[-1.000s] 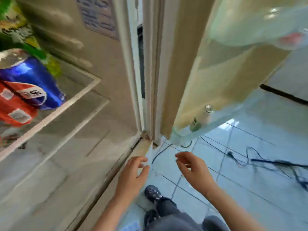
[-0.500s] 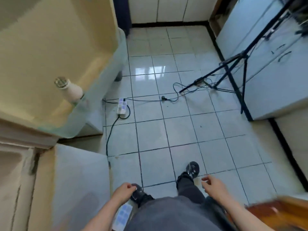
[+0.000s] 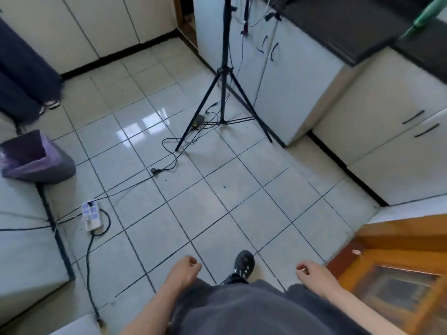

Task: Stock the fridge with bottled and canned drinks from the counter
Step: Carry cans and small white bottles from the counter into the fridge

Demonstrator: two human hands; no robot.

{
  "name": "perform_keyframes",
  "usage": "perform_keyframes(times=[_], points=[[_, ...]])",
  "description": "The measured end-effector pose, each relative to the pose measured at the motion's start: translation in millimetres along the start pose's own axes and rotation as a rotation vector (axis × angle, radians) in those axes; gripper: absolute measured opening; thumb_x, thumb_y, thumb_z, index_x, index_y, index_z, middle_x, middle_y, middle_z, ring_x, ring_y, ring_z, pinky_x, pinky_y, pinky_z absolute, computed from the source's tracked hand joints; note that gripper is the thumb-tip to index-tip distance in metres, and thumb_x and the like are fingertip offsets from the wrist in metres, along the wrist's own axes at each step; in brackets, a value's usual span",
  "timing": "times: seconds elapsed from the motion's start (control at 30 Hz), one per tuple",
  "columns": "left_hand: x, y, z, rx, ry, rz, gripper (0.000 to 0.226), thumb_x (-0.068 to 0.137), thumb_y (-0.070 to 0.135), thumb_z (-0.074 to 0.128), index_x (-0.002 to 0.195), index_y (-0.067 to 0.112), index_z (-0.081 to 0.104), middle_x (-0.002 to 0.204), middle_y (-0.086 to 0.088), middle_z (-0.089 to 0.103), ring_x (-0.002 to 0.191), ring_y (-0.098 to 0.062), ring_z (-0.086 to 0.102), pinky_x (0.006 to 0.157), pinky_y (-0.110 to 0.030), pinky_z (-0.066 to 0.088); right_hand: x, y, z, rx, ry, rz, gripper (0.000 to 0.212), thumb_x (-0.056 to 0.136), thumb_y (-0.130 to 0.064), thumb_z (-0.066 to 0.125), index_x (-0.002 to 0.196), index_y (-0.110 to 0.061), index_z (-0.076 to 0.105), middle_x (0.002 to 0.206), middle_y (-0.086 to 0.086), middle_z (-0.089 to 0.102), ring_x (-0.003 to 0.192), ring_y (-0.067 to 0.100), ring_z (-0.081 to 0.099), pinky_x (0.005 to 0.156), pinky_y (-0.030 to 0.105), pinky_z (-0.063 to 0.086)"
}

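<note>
My left hand hangs low at the bottom centre with fingers loosely curled and nothing in it. My right hand hangs to the right of it, also loosely curled and holding nothing. Both are above the tiled floor. The dark counter runs along the upper right above white cabinets. A blurred green object shows on the counter's far right; I cannot tell what it is. The fridge and the drinks are out of view.
A black tripod stands on the floor ahead, with cables trailing to a white power strip at the left. A purple-lined bin sits at the left. A wooden door is at the lower right. A person's dark trouser legs stand at the far left.
The view has swung right, away from the open fridge and its door shelf, toward the kitchen floor and counter. Both hands dropped from the fridge sill to my sides.
</note>
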State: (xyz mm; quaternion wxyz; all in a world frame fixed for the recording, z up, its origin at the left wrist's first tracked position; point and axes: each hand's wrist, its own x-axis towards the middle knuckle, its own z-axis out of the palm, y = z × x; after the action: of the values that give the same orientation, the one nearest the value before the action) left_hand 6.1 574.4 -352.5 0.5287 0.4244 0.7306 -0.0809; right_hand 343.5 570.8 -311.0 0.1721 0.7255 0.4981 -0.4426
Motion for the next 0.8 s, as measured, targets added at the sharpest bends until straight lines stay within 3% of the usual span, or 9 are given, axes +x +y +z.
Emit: perform_keyframes(times=[0.17,0.3,0.43,0.53,0.67,0.73,0.8], points=[[27.1,110.8,-6.8,0.055,-0.045,0.091,0.023,0.094,0.035,0.049,0.107,0.019,0.058,0.110,-0.004,0.064,0.101,-0.022,0.059,0.083,-0.026,0.042,23.9,42.8,-56.1,0.215,0.067,0.136,0.017,0.093,-0.027,0.047,0.105,-0.027,0.058,0.104,-0.004,0.066,0.097,0.015,0.060,0.082,0.026,0.046],[62.7,170.5,-15.8,0.034,-0.068,0.060,0.017,0.092,0.030,0.050,0.093,0.017,0.061,0.099,-0.004,0.064,0.097,-0.022,0.060,0.086,-0.032,0.044,49.2,64.5,-80.3,0.414,0.091,0.228,0.008,0.092,-0.027,0.050,0.092,-0.028,0.058,0.097,-0.005,0.065,0.091,0.015,0.059,0.077,0.026,0.043],[105.2,236.0,-28.6,0.096,-0.133,0.070,0.028,0.082,0.036,0.050,0.063,0.015,0.050,0.069,-0.004,0.054,0.068,-0.018,0.050,0.064,-0.030,0.037,78.2,84.2,-97.5,0.577,0.047,0.351,0.013,0.095,-0.028,0.048,0.086,-0.027,0.057,0.093,0.000,0.070,0.088,0.018,0.064,0.083,0.029,0.048],[151.5,301.1,-43.8,0.292,-0.181,0.110,0.037,0.090,0.033,0.048,0.057,0.016,0.047,0.065,-0.003,0.051,0.071,-0.016,0.048,0.062,-0.029,0.033,100.2,95.5,-127.6,0.689,0.074,0.420,0.012,0.095,-0.029,0.049,0.090,-0.024,0.059,0.091,-0.004,0.068,0.087,0.016,0.064,0.086,0.032,0.049],[209.0,412.5,-69.3,0.561,-0.203,0.179,0.035,0.095,0.025,0.047,0.061,0.015,0.046,0.069,-0.005,0.052,0.076,-0.027,0.055,0.066,-0.032,0.038,120.5,97.4,-195.2,0.825,0.148,0.500,0.018,0.095,-0.024,0.050,0.082,-0.022,0.061,0.087,0.000,0.068,0.086,0.019,0.064,0.083,0.033,0.049],[233.2,472.2,-80.8,0.645,-0.181,0.219,0.023,0.096,0.029,0.049,0.087,0.011,0.061,0.092,-0.011,0.065,0.097,-0.032,0.061,0.081,-0.031,0.044,129.9,92.2,-231.3,0.892,0.206,0.533,0.013,0.096,-0.024,0.048,0.090,-0.023,0.060,0.097,-0.002,0.065,0.095,0.018,0.061,0.088,0.032,0.049],[257.2,534.2,-87.7,0.724,-0.146,0.285,0.030,0.095,0.033,0.050,0.113,0.011,0.060,0.114,-0.013,0.065,0.109,-0.029,0.058,0.089,-0.030,0.043,145.2,89.1,-263.5,0.952,0.278,0.547,0.015,0.097,-0.024,0.046,0.102,-0.021,0.060,0.106,-0.003,0.062,0.101,0.016,0.058,0.090,0.028,0.046]])
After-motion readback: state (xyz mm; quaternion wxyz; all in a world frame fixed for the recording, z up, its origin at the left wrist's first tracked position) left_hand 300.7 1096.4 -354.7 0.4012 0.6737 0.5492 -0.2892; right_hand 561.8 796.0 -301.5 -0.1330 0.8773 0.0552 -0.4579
